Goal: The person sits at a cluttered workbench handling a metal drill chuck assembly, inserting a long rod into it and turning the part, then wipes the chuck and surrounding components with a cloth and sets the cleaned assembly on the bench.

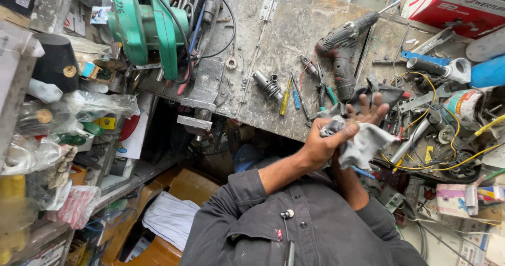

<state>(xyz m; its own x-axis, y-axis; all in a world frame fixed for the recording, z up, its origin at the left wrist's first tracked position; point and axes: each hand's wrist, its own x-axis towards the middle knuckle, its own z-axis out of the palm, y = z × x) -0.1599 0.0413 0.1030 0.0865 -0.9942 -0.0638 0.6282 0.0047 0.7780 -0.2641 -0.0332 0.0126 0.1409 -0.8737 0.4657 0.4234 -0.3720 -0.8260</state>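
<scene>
Both hands meet over the near edge of the counter [294,29], working a grey rag [365,142] between them. The left hand [321,145] is closed around the rag, thumb pressed across the bunched cloth, with its forearm coming out of a rolled dark sleeve. The right hand [371,111] is spread open, fingers splayed and pointing away from the body, its palm against the rag, which hangs in folds below it. Just beyond the fingertips a darker cloth [381,93] lies on the counter beside a grey cordless drill [342,47]. To the left of the drill lie a yellow screwdriver [284,96], a blue screwdriver [295,97] and green-handled pliers [323,89]. A green power tool [147,26] sits farther left, and yellow wires [447,161] tangle among parts on the right.
</scene>
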